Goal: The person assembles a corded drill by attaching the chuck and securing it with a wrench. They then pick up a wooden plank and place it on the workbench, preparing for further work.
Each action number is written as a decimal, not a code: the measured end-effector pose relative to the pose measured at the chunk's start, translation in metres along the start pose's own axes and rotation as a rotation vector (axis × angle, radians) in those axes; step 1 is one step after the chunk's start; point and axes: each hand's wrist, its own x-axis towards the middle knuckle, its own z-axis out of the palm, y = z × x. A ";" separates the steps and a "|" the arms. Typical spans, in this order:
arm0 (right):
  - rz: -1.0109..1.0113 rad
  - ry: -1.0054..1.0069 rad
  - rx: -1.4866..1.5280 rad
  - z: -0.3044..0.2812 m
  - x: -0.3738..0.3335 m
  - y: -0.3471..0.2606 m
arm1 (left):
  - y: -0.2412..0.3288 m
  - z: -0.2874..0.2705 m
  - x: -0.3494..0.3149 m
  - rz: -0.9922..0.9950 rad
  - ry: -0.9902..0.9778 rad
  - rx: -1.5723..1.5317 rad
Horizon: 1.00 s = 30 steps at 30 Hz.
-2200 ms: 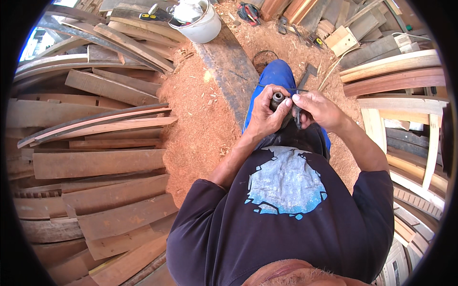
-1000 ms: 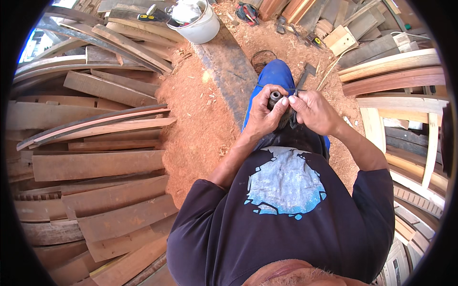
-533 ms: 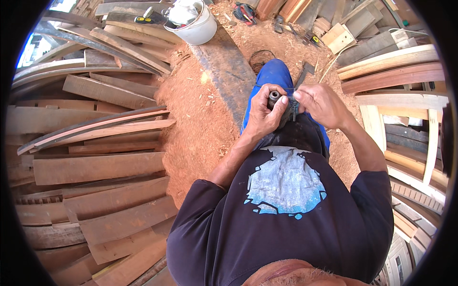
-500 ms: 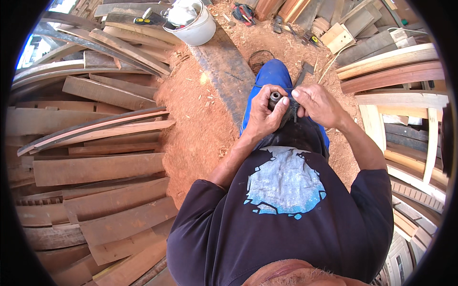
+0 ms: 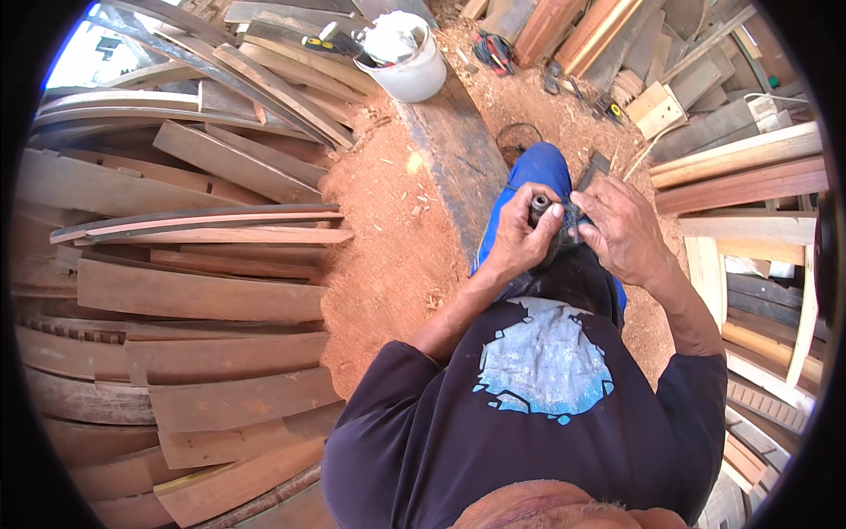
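Observation:
Above my lap, my left hand (image 5: 525, 231) is wrapped round a dark tool (image 5: 539, 204) whose round, hollow metal end points up between thumb and forefinger. Most of its body is hidden by the hand and by my dark clothing, so its exact kind does not show. Close on the right, my right hand (image 5: 630, 234) pinches at a dark, narrow part (image 5: 575, 216) beside the tool. Thumb and fingertips meet around that part, and whether it is joined to the tool I cannot tell. A blue-covered knee (image 5: 539, 163) lies just beyond both hands.
A worn plank (image 5: 454, 145) runs over the sawdust floor (image 5: 374, 273), bearing a white bucket (image 5: 416, 81) with a pale cloth inside. Curved boards (image 5: 203, 291) are stacked at left, more timber (image 5: 740, 181) at right. A coiled cable (image 5: 493, 53) and a flat dark tool (image 5: 595, 167) lie ahead.
The whole view has shifted, so the surroundings sit farther right and lower. My right fingers have moved down from near the left thumb onto the dark part. My left hand keeps its hold.

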 end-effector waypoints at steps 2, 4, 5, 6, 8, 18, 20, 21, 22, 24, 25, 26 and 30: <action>-0.013 -0.032 -0.015 0.005 0.006 0.012 | 0.005 -0.002 0.001 -0.005 -0.026 0.080; 0.267 -0.133 0.347 0.014 0.007 0.015 | 0.007 -0.003 0.003 0.055 -0.035 0.159; 0.412 -0.191 0.523 0.020 0.005 0.017 | 0.009 -0.003 0.004 0.111 -0.024 0.182; 0.512 -0.228 0.790 0.034 0.001 0.028 | 0.009 -0.004 0.003 0.065 -0.043 0.141; 0.747 -0.222 1.155 0.050 -0.007 0.033 | 0.010 -0.005 0.002 0.016 -0.064 0.103; 0.024 -0.016 0.028 0.006 -0.003 0.009 | 0.000 0.000 0.000 0.010 -0.013 0.117; 0.016 -0.014 0.035 0.019 -0.002 0.018 | 0.000 0.001 0.002 0.049 -0.004 0.069; 0.218 -0.095 0.370 0.026 -0.004 0.023 | 0.001 0.000 0.002 0.069 0.002 0.048; 0.417 -0.174 0.706 0.033 -0.005 0.027 | 0.004 -0.002 0.003 0.058 -0.029 0.058; 0.643 -0.191 1.145 0.051 -0.010 0.030 | -0.004 0.000 0.000 -0.025 -0.045 -0.058; 0.690 -0.231 1.213 0.050 -0.011 0.030 | -0.005 0.000 0.000 -0.068 -0.049 -0.117; 0.738 -0.270 1.280 0.047 -0.011 0.031 | -0.004 -0.001 0.000 -0.067 -0.053 -0.086; 0.501 -0.181 0.520 0.017 -0.003 0.019 | 0.006 -0.004 -0.003 -0.034 -0.051 0.084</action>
